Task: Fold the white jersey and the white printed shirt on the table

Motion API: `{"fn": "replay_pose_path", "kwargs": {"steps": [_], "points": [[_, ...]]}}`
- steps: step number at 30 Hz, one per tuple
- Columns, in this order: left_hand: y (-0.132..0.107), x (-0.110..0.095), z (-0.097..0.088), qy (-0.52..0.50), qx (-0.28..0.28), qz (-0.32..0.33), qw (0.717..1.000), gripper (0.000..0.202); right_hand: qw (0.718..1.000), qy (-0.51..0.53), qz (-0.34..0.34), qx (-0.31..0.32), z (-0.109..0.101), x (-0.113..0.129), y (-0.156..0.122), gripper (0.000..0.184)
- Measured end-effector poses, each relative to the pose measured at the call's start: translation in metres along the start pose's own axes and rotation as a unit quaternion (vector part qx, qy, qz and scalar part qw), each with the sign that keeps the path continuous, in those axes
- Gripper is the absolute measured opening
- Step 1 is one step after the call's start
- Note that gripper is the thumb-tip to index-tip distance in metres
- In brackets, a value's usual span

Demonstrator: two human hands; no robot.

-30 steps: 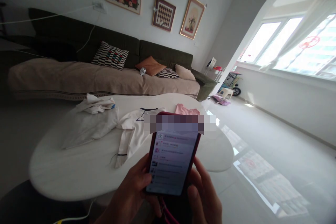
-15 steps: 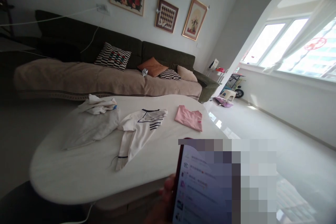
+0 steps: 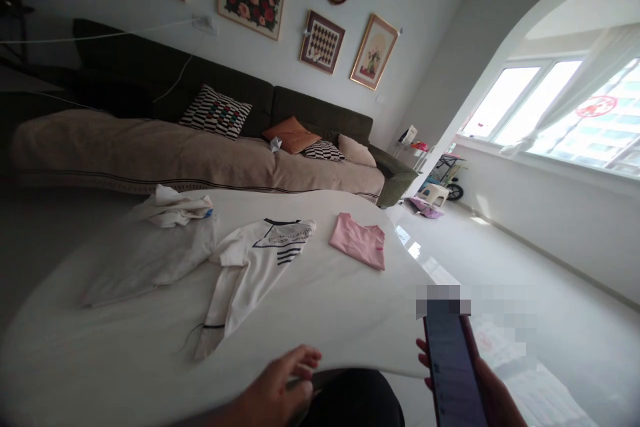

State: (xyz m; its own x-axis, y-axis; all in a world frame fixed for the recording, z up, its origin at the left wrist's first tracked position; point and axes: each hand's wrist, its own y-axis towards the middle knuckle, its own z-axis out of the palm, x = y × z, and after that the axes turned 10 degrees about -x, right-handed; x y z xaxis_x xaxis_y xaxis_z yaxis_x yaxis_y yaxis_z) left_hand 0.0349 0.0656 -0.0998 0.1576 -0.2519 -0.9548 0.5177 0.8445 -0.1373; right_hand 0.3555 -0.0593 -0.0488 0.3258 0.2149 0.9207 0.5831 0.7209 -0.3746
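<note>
A smartphone [image 3: 453,367] with a lit screen is at the lower right, and my right hand [image 3: 487,380] is wrapped round it. Its fingertips show along the phone's left edge. My left hand [image 3: 283,380] is at the table's near edge with fingers loosely bent and apart, holding nothing. Beyond it on the table, a white long-sleeved shirt [image 3: 257,273] with dark lettering and stripes lies with one sleeve toward me. A folded pink garment [image 3: 357,240] rests to its right. On the left is a rumpled pale grey and white garment [image 3: 165,247].
The white rounded table [image 3: 320,320] fills the foreground, with my dark-clothed knee [image 3: 360,400] at its near edge. Behind it stands a long sofa [image 3: 125,153] with cushions. To the right, a small stool [image 3: 434,195] and other items stand by the wall.
The phone has moved right and away from the camera. My left hand has come into clear view at the table's near edge. The garments lie as before; the view has shifted slightly.
</note>
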Motion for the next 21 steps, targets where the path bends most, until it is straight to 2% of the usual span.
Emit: {"fn": "replay_pose_path", "kwargs": {"steps": [2,3,4,5,6,7,9,12,14,16,19,21], "points": [[0.014,0.004,-0.024,0.123,-0.061,0.052,0.989,0.028,0.996,-0.067,-0.026,-0.055,-0.005,0.007,0.032,0.062],[0.022,0.006,-0.038,0.212,-0.108,0.093,0.967,0.028,0.989,-0.119,-0.043,-0.072,-0.005,0.010,0.048,0.067],[0.029,0.010,-0.053,0.309,-0.160,0.136,0.928,0.028,0.978,-0.180,-0.062,-0.083,-0.005,0.011,0.063,0.073],[0.035,0.015,-0.068,0.397,-0.208,0.174,0.877,0.029,0.961,-0.245,-0.086,-0.095,-0.004,0.012,0.079,0.077],[0.040,0.022,-0.082,0.465,-0.247,0.198,0.827,0.030,0.937,-0.313,-0.112,-0.108,-0.003,0.011,0.094,0.078],[0.042,0.029,-0.094,0.507,-0.273,0.207,0.791,0.032,0.907,-0.378,-0.139,-0.124,-0.001,0.009,0.110,0.078],[0.042,0.045,-0.112,0.550,-0.303,0.207,0.750,0.037,0.833,-0.496,-0.190,-0.156,0.004,0.000,0.140,0.076],[0.033,0.063,-0.125,0.554,-0.330,0.209,0.735,0.044,0.719,-0.632,-0.235,-0.169,0.012,-0.020,0.180,0.073],[0.027,0.068,-0.129,0.542,-0.334,0.219,0.739,0.043,0.673,-0.679,-0.236,-0.175,0.018,-0.032,0.198,0.070],[0.023,0.066,-0.131,0.535,-0.327,0.228,0.745,0.037,0.658,-0.694,-0.224,-0.189,0.021,-0.041,0.210,0.069],[0.020,0.056,-0.132,0.543,-0.316,0.226,0.745,0.022,0.661,-0.691,-0.211,-0.200,0.024,-0.050,0.217,0.070],[0.018,0.046,-0.130,0.553,-0.322,0.213,0.738,0.020,0.663,-0.690,-0.208,-0.202,0.023,-0.055,0.219,0.070]]}}
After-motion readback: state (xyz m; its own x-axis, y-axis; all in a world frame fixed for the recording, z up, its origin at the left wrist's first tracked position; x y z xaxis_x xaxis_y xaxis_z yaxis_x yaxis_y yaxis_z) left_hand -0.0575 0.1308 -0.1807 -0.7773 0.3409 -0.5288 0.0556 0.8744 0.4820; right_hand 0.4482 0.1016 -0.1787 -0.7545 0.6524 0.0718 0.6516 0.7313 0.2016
